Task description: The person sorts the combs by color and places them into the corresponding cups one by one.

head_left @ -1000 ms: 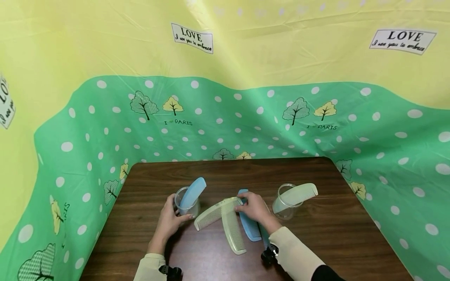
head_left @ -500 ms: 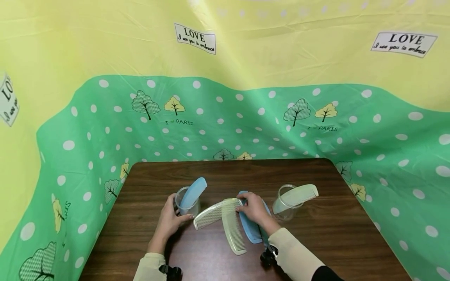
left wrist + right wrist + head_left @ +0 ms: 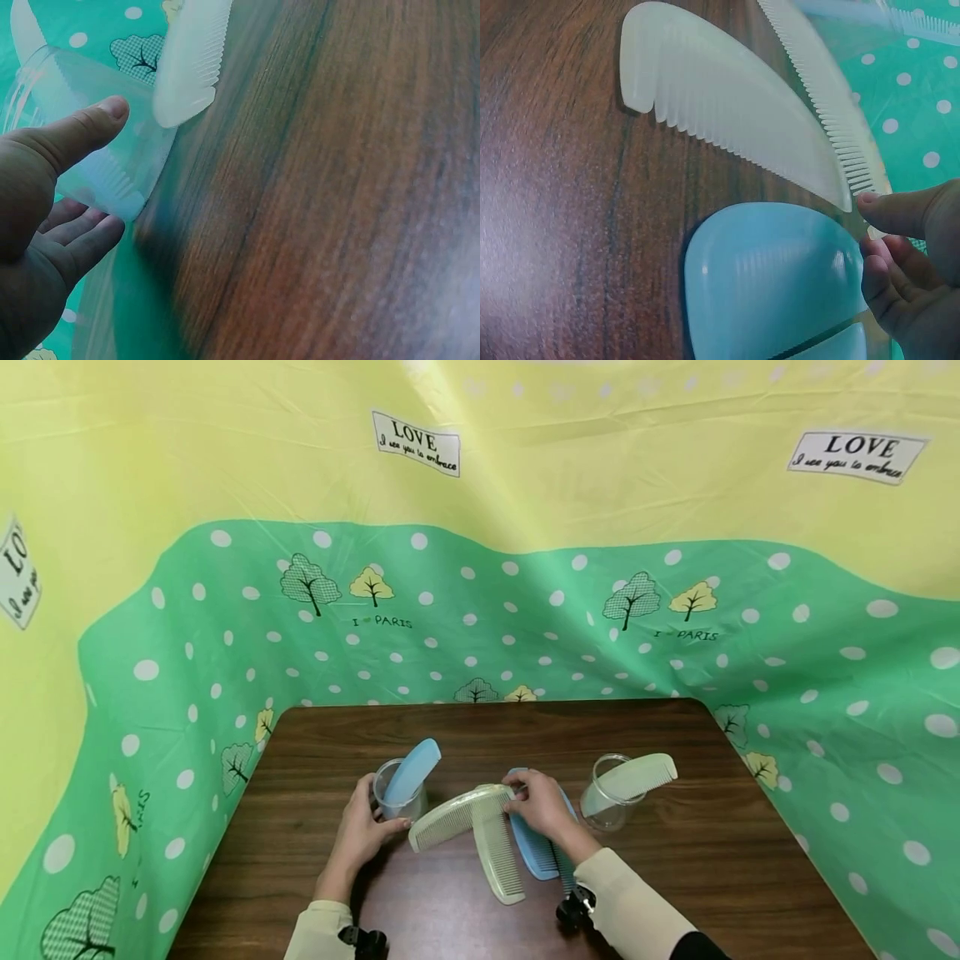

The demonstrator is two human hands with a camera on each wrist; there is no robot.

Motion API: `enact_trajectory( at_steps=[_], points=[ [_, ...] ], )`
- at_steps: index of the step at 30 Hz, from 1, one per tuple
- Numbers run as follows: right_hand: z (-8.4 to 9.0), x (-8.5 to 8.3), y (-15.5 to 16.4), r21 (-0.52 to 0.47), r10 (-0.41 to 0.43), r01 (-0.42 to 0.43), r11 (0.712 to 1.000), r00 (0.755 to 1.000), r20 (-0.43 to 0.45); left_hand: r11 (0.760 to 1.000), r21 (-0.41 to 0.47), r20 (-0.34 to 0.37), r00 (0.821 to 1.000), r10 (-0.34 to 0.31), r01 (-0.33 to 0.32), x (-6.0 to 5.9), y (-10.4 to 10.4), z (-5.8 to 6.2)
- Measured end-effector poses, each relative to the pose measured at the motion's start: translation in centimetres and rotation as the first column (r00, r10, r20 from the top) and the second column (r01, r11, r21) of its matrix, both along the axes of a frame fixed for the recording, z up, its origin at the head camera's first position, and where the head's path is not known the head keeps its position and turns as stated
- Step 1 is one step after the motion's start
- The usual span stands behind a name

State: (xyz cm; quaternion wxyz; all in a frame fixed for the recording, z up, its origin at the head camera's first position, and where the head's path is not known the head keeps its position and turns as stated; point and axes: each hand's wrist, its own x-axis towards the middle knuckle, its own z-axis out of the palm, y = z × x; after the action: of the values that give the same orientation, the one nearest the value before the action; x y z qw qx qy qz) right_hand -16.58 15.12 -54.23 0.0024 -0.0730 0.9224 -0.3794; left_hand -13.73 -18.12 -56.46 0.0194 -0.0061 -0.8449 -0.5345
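At the centre of the dark wooden table (image 3: 675, 877), the right hand (image 3: 542, 806) pinches the end of a pale green comb (image 3: 456, 816) between thumb and fingertips; the wrist view shows the fingertips (image 3: 889, 214) curled against that comb's toothed edge. This comb is raised at a slant, its free end pointing toward 8 o'clock, and it crosses over a second pale green comb (image 3: 498, 855) that lies flat and runs toward 6 o'clock. Just beside them at 3 o'clock, partly under the right hand, lies a light blue comb (image 3: 534, 847) on the wood. The left hand (image 3: 362, 832), at 9 o'clock from the pinched comb, wraps a clear plastic cup (image 3: 398, 802), thumb on one side and fingers curled round the other, as the left wrist view shows with the thumb (image 3: 71, 135) pressed on the cup wall. A blue comb (image 3: 412, 770) stands tilted in that cup, leaning toward 1 o'clock. At 3 o'clock from the right hand, apart from it, a second clear cup (image 3: 609, 797) holds another pale green comb (image 3: 636, 774) that leans out toward 2 o'clock. A green and yellow printed cloth (image 3: 480, 610) with white dots and trees surrounds the table.
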Motion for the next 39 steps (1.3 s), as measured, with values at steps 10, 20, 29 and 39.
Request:
enact_trajectory(
  at_steps=[10,20,29,39],
  points=[
    [1.6,0.6,0.1,-0.041,0.031,-0.032,0.999,0.999,-0.009,1.000,0.008,0.004,1.000,-0.001,0.001,-0.1,-0.2,-0.3],
    [2.4,1.3,-0.2,-0.069,0.039,-0.041,0.997,0.999,-0.032,1.000,0.020,0.008,1.000,0.000,0.000,0.0,-0.1,-0.3],
    [3.4,2.0,-0.1,-0.149,0.067,-0.073,0.986,0.997,-0.042,1.000,0.020,0.003,1.000,-0.007,0.007,0.0,-0.1,-0.4],
    [5.0,3.1,-0.1,-0.163,0.078,-0.094,0.982,0.992,-0.103,1.000,0.008,0.004,1.000,-0.015,0.015,0.1,-0.1,-0.4]
  ],
)
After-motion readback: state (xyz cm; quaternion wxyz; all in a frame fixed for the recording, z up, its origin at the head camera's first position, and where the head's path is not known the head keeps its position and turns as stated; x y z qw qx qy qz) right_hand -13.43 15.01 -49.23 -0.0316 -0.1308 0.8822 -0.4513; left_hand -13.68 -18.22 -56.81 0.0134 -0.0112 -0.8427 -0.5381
